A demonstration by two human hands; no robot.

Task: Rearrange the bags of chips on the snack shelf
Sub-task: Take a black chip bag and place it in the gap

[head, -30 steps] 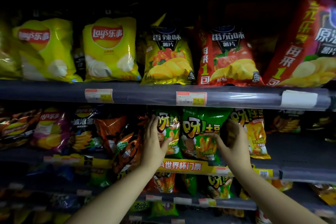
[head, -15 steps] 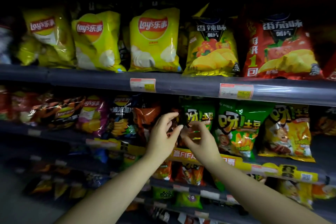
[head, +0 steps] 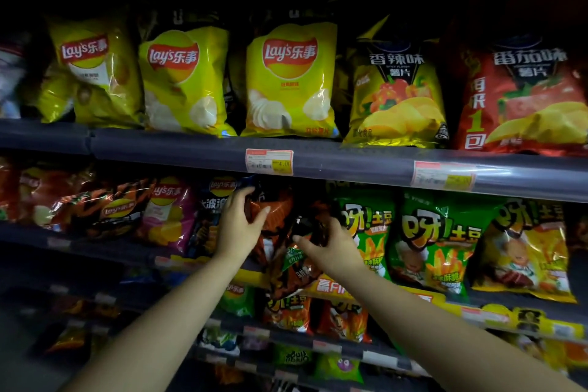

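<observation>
On the middle shelf (head: 350, 167) my left hand (head: 237, 226) grips the upper part of an orange-brown chip bag (head: 276, 216). My right hand (head: 331, 248) pinches the dark top of a second orange bag (head: 296, 270) that leans forward and hangs over the shelf lip. Two green potato-stick bags (head: 436, 242) stand just right of my right hand. A dark blue Lay's bag (head: 206, 219) and a purple one (head: 168, 213) stand left of my left hand.
The shelf above carries three yellow Lay's bags (head: 289, 79), a yellow spicy bag (head: 394, 89) and a red tomato bag (head: 521, 95). An orange potato-stick bag (head: 525, 251) sits at the right. Lower shelves (head: 318, 347) hold more small snack bags.
The view shifted left along the shelf. Both hands left the green bags, moved left, and now hold the orange-brown bags.
</observation>
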